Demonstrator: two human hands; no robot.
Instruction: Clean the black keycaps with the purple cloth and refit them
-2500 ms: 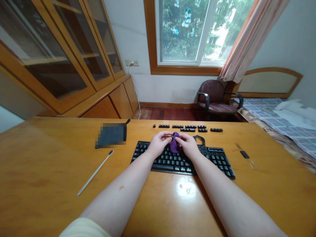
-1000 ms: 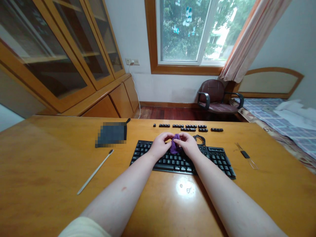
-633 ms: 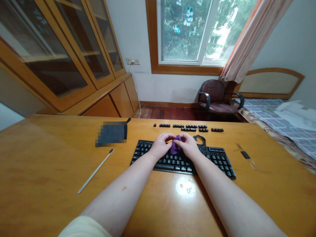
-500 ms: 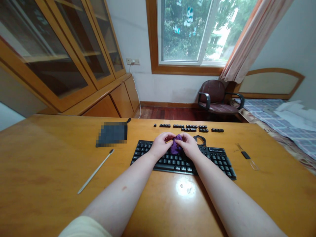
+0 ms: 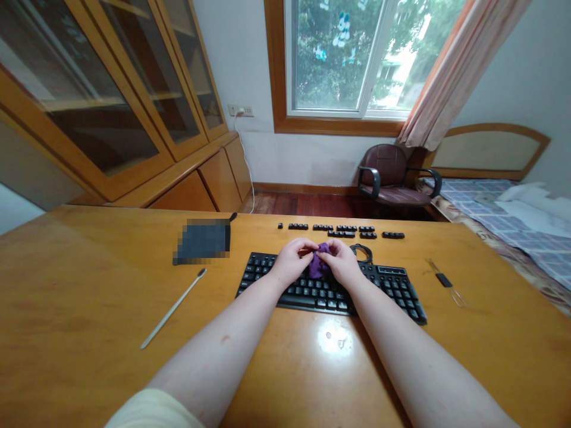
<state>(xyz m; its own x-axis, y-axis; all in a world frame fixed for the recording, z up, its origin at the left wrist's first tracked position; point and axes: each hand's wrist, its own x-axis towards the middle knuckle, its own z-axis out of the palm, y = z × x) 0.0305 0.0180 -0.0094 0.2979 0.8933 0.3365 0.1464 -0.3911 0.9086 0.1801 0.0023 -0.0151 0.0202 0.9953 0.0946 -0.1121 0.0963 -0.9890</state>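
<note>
Between my hands is a crumpled purple cloth (image 5: 318,266), held just over the upper middle of a black computer keyboard (image 5: 303,300). My left hand (image 5: 291,261) pinches its left side with thumb and fingers. From the right, my right hand (image 5: 342,261) grips it too, the thumb pressed onto the cloth. Whether something small is wrapped in the cloth cannot be seen. Both hands and forearms cover part of the keyboard. Behind it, loose black keycaps (image 5: 341,234) stand in short rows, and a coiled black cable (image 5: 363,254) lies by my right hand.
A toothbrush (image 5: 173,309) lies on the wooden table (image 5: 89,285) at left, below a dark pouch (image 5: 203,241). To the right is a wire tool with a black grip (image 5: 444,279). Beyond the table stand a chair (image 5: 388,172), a cabinet and a bed.
The folds of the purple cloth have shifted slightly between my fingers. My hands stay in nearly the same place, and the other things on the table have not moved.
</note>
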